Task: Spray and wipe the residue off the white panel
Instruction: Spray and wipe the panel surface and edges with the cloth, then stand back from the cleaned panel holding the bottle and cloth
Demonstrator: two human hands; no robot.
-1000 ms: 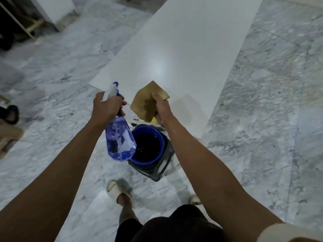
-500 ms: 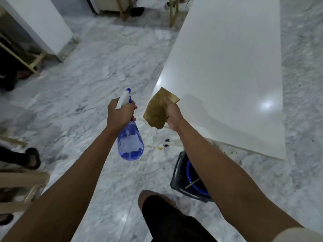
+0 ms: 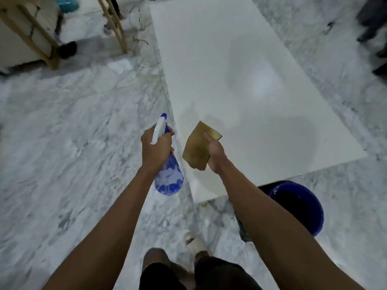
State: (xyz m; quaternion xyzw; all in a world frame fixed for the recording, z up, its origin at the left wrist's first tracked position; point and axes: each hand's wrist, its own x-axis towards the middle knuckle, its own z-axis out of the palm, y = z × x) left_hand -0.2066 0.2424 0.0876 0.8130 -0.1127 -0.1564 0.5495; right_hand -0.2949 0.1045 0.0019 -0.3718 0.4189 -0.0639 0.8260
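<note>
A long white panel [image 3: 240, 76] lies flat on the marble floor and runs away from me. My left hand [image 3: 156, 148] grips a clear blue spray bottle [image 3: 168, 176] with a white and blue nozzle, held above the panel's near left edge. My right hand [image 3: 215, 156] holds a folded yellow-brown cloth [image 3: 198, 147] above the panel's near end. A faint yellowish stain shows on the panel around the cloth. Neither the bottle nor the cloth touches the panel.
A blue bucket [image 3: 314, 208] of dark water stands on the floor at the panel's near right corner, partly behind my right forearm. Wooden frame legs [image 3: 114, 24] and a white cabinet stand at the far left. Someone's dark legs [image 3: 374, 28] are at the far right. My feet are below.
The view has swung round the panel's near end, so the panel now runs straight ahead and the bucket sits to my right. Both hands keep their hold on bottle and cloth.
</note>
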